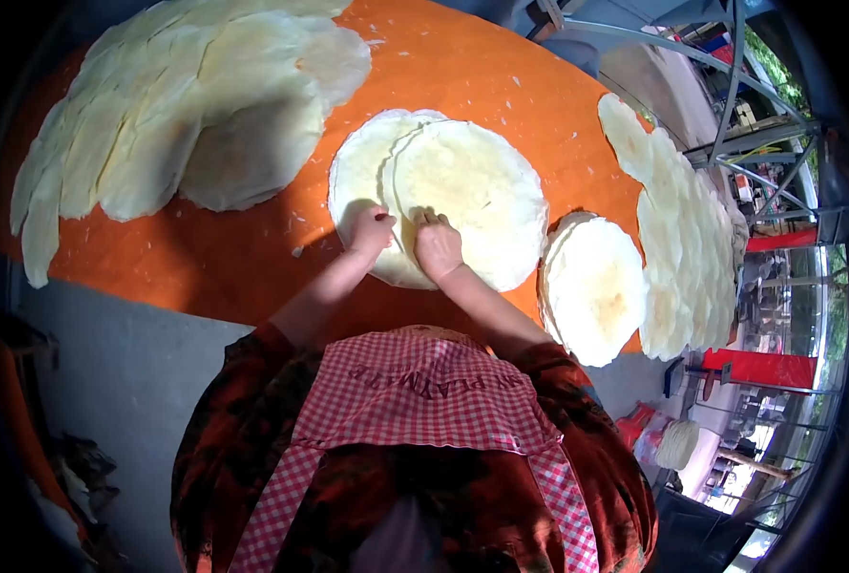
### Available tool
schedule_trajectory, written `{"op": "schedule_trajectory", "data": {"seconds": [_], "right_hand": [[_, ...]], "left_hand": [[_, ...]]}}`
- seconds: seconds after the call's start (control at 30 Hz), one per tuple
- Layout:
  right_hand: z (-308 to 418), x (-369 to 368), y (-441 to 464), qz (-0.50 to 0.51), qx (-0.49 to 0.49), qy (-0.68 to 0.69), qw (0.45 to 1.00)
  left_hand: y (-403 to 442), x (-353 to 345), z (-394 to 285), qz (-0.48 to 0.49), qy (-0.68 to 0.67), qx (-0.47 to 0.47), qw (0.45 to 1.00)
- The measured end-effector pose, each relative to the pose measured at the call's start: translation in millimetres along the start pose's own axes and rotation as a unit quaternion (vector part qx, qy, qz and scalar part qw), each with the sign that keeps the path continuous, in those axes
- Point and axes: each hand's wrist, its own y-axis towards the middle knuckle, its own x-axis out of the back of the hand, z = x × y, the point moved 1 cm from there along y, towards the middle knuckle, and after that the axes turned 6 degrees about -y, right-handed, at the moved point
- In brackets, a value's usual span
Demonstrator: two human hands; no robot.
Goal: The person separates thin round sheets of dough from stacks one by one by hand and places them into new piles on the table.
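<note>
Two pale, round flat sheets overlap in front of me on the orange table. The right sheet (472,191) lies partly over the left sheet (357,167). My left hand (371,232) is closed over the lower part of the left sheet, its fingers pressed together; what they hold, if anything, is too small to make out. Close beside it, my right hand (437,245) is closed at the lower left edge of the right sheet, knuckles up, with its fingertips hidden.
Many overlapping sheets (157,115) cover the table's (462,57) left side. A round stack (596,286) sits right of my right hand, with more overlapping sheets (682,239) beyond. Metal framing (730,95) stands at the upper right.
</note>
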Motion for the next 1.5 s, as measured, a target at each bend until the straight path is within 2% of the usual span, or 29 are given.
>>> {"op": "schedule_trajectory", "data": {"seconds": [0.03, 0.23, 0.33, 0.37, 0.43, 0.47, 0.5, 0.53, 0.57, 0.6, 0.63, 0.67, 0.73, 0.8, 0.87, 0.9, 0.97, 1.03, 1.07, 1.13, 1.17, 1.2, 1.27, 1.4, 1.5], "right_hand": [[2, 5, 5, 0.007, -0.003, 0.012, 1.000], [16, 12, 24, 0.101, -0.024, 0.077, 0.992], [10, -25, 11, -0.022, 0.039, 0.079, 0.996], [12, -24, 7, 0.044, 0.006, 0.107, 0.993], [16, -2, 13, 0.077, -0.048, 0.125, 0.988], [14, 5, 14, 0.093, -0.076, 0.134, 0.984], [-3, -8, 22, 0.102, -0.096, 0.121, 0.983], [-11, 23, 41, 0.136, -0.147, 0.191, 0.961], [-30, 48, 60, 0.118, -0.162, 0.214, 0.956], [-74, 34, 78, 0.109, -0.145, 0.167, 0.969], [-84, 71, 99, 0.093, -0.139, 0.092, 0.982], [-83, 110, 113, 0.021, -0.091, 0.050, 0.994], [-67, 153, 122, 0.031, -0.047, -0.008, 0.998], [-30, 163, 113, 0.043, -0.007, -0.042, 0.998], [3, 113, 86, -0.032, 0.037, 0.007, 0.999], [14, 76, 75, 0.056, 0.019, -0.010, 0.998], [29, 16, 51, 0.189, 0.046, -0.014, 0.981], [30, -28, 30, 0.066, 0.058, -0.002, 0.996], [33, -34, 27, -0.007, 0.066, 0.012, 0.998], [31, -27, 33, 0.077, 0.049, 0.031, 0.995], [30, -21, 38, 0.117, 0.038, 0.039, 0.992], [34, -14, 43, 0.137, 0.044, 0.035, 0.989], [46, -7, 49, 0.179, 0.055, 0.026, 0.982], [56, -18, 41, 0.110, 0.050, 0.096, 0.988], [54, -23, 38, 0.096, 0.045, 0.133, 0.986]], "left_hand": [[4, -1, 5, 0.021, -0.041, 0.007, 0.999], [-4, -5, -5, 0.073, -0.086, 0.013, 0.994], [9, 1, 9, 0.077, -0.078, 0.024, 0.994], [1, 0, 5, 0.080, -0.116, 0.040, 0.989], [-17, -5, -13, 0.082, -0.190, 0.067, 0.976], [-7, -5, 3, 0.104, -0.165, 0.043, 0.980], [-16, -4, -10, 0.131, -0.164, 0.009, 0.978], [-25, -2, -22, 0.157, -0.162, -0.026, 0.974], [-12, 6, -15, 0.075, -0.099, -0.109, 0.986], [6, 24, -7, 0.006, -0.058, -0.284, 0.957], [17, 43, -7, -0.116, 0.004, -0.314, 0.942], [31, 59, -2, -0.172, 0.026, -0.291, 0.941], [25, 72, -12, -0.161, 0.078, -0.225, 0.958], [33, 74, -5, -0.149, 0.189, -0.236, 0.942], [33, 73, -11, -0.152, 0.250, -0.234, 0.927], [25, 69, -20, -0.164, 0.256, -0.226, 0.926], [10, 64, -27, -0.173, 0.260, -0.214, 0.926], [2, 65, -28, -0.171, 0.258, -0.215, 0.926], [8, 70, -19, -0.152, 0.232, -0.196, 0.941], [27, 78, 8, -0.110, 0.180, -0.158, 0.965], [6, 71, -8, -0.079, 0.066, -0.089, 0.991], [2, 70, -14, -0.048, 0.012, -0.038, 0.998], [-2, 66, -17, 0.016, -0.096, 0.067, 0.993], [4, 64, -10, 0.008, -0.135, 0.022, 0.991], [-2, 64, -9, 0.003, -0.166, 0.029, 0.986]]}}
